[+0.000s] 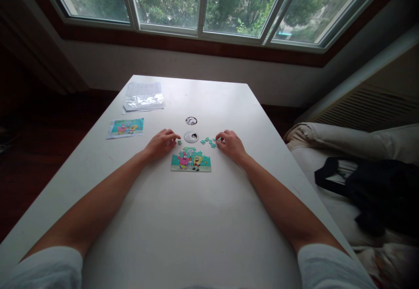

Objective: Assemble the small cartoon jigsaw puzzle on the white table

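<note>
A partly assembled jigsaw puzzle [191, 161] with cartoon figures lies on the white table between my two hands, its upper edge uneven. My left hand [163, 144] rests at its upper left, fingers apart and bent, the index fingertip close by a loose green puzzle piece [179, 142]. To the upper right, several loose green pieces [209, 141] are scattered. My right hand [230, 144] is over the right end of these, with thumb and index finger closed around what looks like a small green piece, mostly hidden by the fingers.
Two round openings, the nearer one [191, 137] with a light rim, sit beyond the puzzle. A reference picture [125, 128] and a clear plastic bag with paper [144, 96] lie at the left. Right of the table [193, 228] is a sofa with dark clothing [379, 188].
</note>
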The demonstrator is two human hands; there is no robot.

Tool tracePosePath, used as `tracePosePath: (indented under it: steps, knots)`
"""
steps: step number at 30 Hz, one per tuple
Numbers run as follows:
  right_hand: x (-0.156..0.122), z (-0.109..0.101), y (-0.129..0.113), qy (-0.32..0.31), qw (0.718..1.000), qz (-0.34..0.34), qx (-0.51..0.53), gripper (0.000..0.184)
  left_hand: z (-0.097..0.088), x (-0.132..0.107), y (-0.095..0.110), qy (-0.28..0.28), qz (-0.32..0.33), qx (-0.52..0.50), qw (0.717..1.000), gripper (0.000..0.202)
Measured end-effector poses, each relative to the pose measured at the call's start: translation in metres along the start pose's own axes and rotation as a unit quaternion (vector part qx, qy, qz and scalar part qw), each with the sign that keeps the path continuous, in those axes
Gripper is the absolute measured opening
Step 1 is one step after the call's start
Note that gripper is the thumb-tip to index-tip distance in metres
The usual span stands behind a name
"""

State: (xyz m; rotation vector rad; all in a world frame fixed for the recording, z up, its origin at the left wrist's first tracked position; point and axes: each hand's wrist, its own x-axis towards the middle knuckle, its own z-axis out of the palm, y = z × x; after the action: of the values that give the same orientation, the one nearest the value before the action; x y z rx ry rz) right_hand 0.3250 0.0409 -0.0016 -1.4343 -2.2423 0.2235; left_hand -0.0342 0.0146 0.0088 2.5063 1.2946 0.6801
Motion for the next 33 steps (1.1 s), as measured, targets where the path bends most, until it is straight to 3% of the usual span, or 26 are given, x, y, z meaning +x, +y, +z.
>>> tracePosePath:
  steps: [8,27,33]
  knots:
    - [0.0010,0.0023,0.0048,-0.003,0.999,0.003,0.040,0.022,0.0029,0.0003,-0.0041,0.013,-0.005,-0.009,1.000,0.031]
    - [0.0011,0.0032,0.0069,0.002,0.999,0.019,0.033,0.017,0.0031,0.0003,-0.0037,0.016,-0.009,-0.022,1.000,0.029]
    - [0.0013,0.0004,0.0024,0.021,0.999,0.014,0.038,0.018,0.0021,-0.0003,-0.0065,0.053,-0.045,0.002,0.998,0.030]
